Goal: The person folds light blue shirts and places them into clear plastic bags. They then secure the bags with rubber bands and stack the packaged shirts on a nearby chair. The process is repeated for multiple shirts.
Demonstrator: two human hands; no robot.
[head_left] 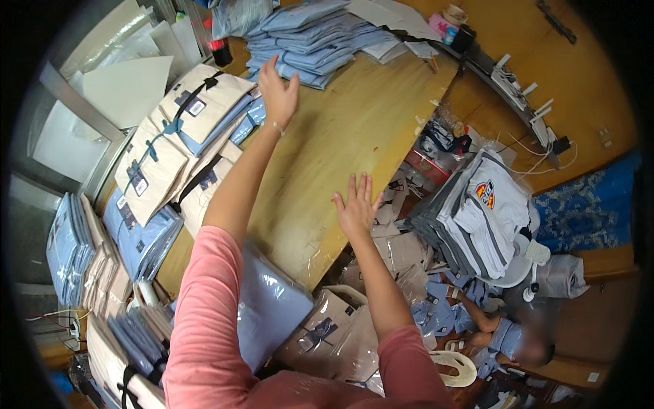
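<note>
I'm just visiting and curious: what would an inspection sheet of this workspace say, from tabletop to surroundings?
Surface: yellow-brown wooden table, scuffed, with bare wood between the hands.
Job's things: plastic-wrapped stack of folded light-blue garments near the left hand; cream folded fabric packs with dark ties along the table's left side.
Clutter: tall stack of grey-and-white folded garments beyond the right edge.
Grip: left hand open, contact with the stack unclear; right hand open at the right edge; neither visibly holds anything.
Cables: thin white cables, far right.
Surroundings: another person, lower right; blue patterned cloth.
</note>
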